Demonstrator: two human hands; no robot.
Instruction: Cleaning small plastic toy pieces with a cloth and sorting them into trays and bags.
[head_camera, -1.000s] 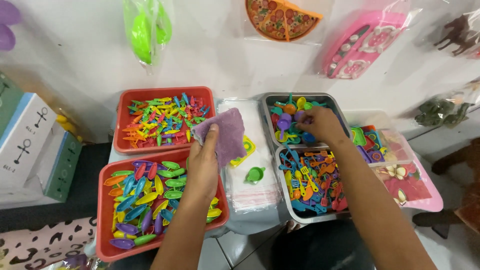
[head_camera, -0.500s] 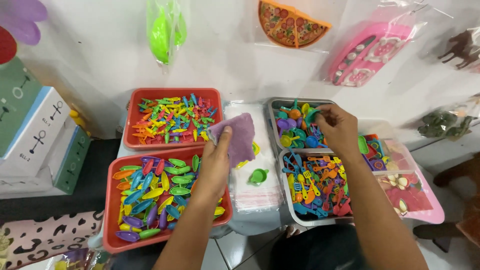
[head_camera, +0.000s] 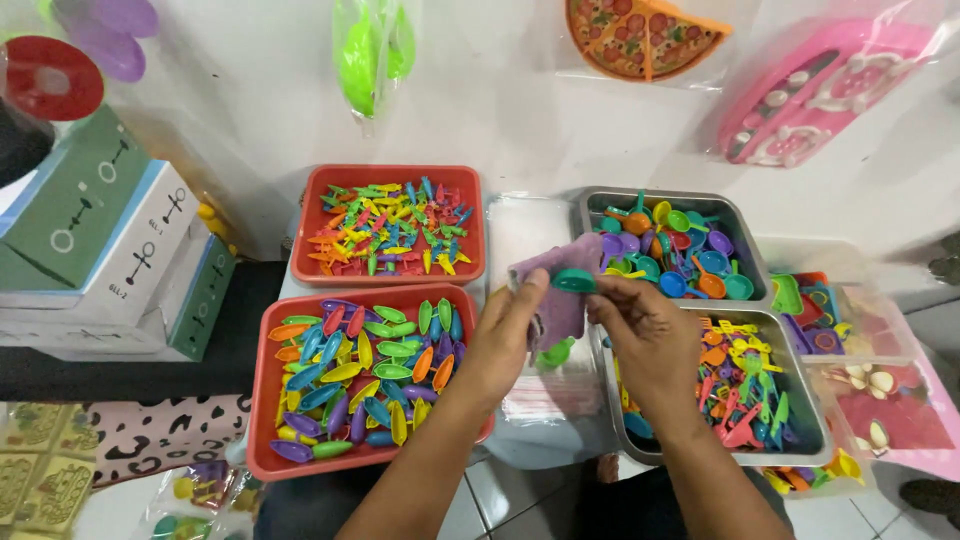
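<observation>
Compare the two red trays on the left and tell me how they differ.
The far red tray holds small, thin, spiky pieces in a tangled heap; the near red tray holds larger, smooth, spoon-like pieces lying flatter. The far red tray looks smaller; the near red tray reaches closer to the left hand. Both are red, rectangular and hold mixed-colour plastic pieces.

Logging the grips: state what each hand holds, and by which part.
Left hand pinches the purple piece at its left edge. Right hand holds the small green scoop by its right end, between the fingers.

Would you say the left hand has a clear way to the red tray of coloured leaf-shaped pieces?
Probably yes: the red tray lies open beside the left hand, though that hand holds a purple pouch.
</observation>
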